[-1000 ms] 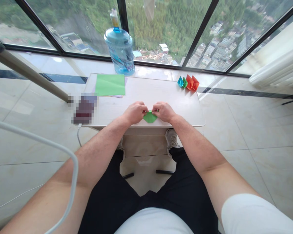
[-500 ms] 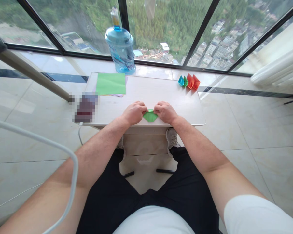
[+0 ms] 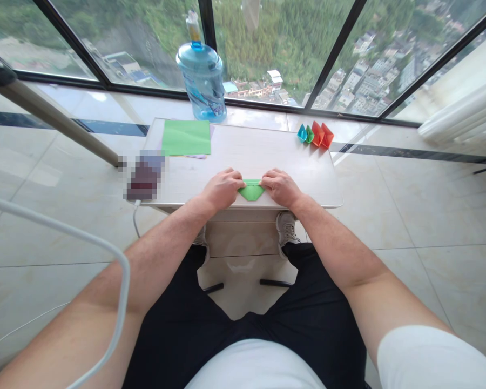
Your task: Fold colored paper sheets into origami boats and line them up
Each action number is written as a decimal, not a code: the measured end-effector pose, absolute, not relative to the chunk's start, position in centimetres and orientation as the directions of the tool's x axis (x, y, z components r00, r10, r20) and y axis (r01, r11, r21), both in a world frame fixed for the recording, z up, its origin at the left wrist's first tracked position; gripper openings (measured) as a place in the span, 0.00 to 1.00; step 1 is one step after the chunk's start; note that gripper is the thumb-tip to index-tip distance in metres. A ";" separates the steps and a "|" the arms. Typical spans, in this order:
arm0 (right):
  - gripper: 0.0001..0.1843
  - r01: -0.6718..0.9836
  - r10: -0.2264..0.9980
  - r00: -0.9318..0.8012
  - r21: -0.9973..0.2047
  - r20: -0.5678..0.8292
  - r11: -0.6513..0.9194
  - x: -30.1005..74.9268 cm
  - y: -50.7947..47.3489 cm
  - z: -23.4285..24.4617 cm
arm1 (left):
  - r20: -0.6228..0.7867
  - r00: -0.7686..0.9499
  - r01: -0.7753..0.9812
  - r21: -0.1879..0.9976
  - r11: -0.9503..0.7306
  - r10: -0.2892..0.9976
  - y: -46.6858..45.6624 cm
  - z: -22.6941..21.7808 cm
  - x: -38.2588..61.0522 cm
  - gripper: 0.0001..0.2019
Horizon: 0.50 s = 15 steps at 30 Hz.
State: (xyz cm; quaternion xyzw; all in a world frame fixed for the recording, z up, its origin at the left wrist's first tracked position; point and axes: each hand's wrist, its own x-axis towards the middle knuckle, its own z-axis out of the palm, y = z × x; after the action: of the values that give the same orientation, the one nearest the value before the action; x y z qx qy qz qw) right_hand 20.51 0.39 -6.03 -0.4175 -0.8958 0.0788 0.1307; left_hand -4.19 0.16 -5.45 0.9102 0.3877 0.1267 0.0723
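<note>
Head view: left hand [image 3: 223,189] and right hand [image 3: 281,187] (fingers [image 3: 240,184] clamped) pinch folded green paper [image 3: 251,192].

Left fingers [image 3: 239,184] and right fingers [image 3: 266,182] hold folded green paper [image 3: 251,192] at its two ends

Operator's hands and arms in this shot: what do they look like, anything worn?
Left hand and right hand are ungloved. Both forearms are uncovered; no watch or bracelet shows. A white short sleeve covers part of the right upper arm; no sleeve shows on the left.
</note>
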 end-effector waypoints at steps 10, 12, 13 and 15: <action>0.19 0.802 0.815 -0.569 -0.143 0.114 0.580 21.4 -1.4 -5.1 | 0.107 0.524 0.842 0.082 -0.533 0.845 -5.2 -3.2 -1.5 0.15; 0.20 0.834 0.839 -0.535 -0.098 0.102 0.543 21.1 -2.1 -4.7 | 0.085 0.489 0.867 0.068 -0.494 0.868 -6.4 -3.1 -0.9 0.20; 0.20 0.846 0.848 -0.521 -0.074 0.096 0.528 20.9 -2.5 -4.6 | 0.079 0.472 0.877 0.062 -0.477 0.878 -6.8 -3.2 -0.6 0.24; 0.21 0.862 0.860 -0.503 -0.034 0.084 0.506 20.5 -3.2 -4.4 | 0.068 0.435 0.897 0.049 -0.439 0.898 -7.6 -3.3 -0.2 0.32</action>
State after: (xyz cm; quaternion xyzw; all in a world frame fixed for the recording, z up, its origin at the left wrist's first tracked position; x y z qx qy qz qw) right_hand 20.45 -3.23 -4.41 -0.4967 -0.8667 -0.0063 0.0451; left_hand -0.21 -7.58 -3.31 0.8471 0.5297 0.0419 0.0025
